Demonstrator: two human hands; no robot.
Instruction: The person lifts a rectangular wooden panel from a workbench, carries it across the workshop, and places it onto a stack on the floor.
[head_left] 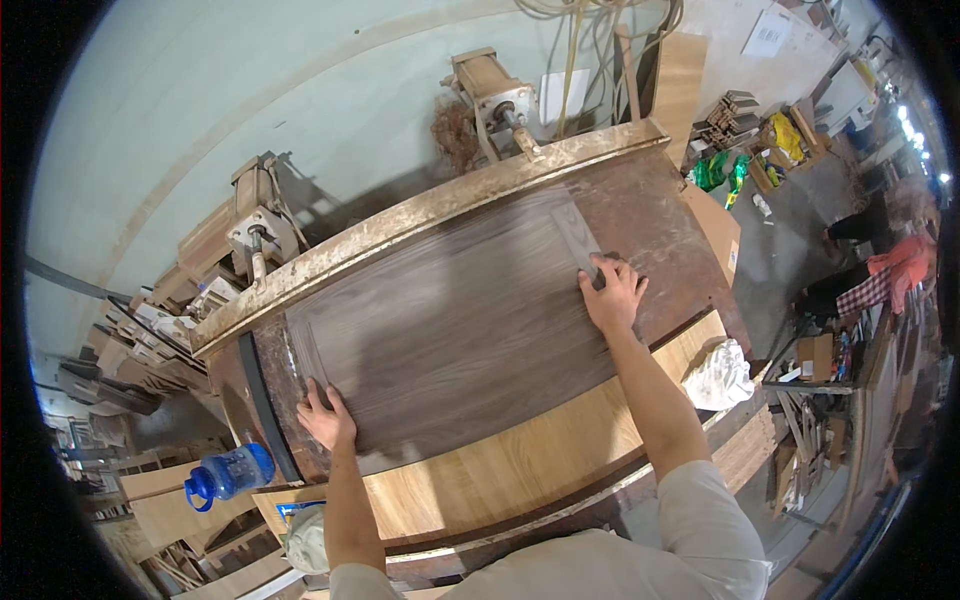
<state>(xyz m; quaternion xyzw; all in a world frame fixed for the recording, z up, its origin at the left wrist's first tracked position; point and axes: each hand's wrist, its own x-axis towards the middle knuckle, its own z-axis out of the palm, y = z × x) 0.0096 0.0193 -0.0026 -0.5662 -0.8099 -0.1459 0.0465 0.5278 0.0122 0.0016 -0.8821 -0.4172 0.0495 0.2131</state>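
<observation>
A large grey-brown wood-grain panel (460, 310) lies flat on a worn brown workbench (670, 220), with framing strips along its left and right ends. My left hand (328, 418) holds the panel's near left edge, thumb on the face and fingers bent at the side. At the right end, my right hand (614, 295) grips the edge beside a lighter grey strip (577, 235), its thumb on the panel side. The undersides of both hands' fingers are hidden.
Behind the panel runs a dusty clamp bar (430, 225) with two pneumatic cylinders (497, 95). A light wood board (510, 450) lies in front. A blue water bottle (230, 474) stands left, a white cloth bundle (718, 375) right. Another person (880, 275) is at far right.
</observation>
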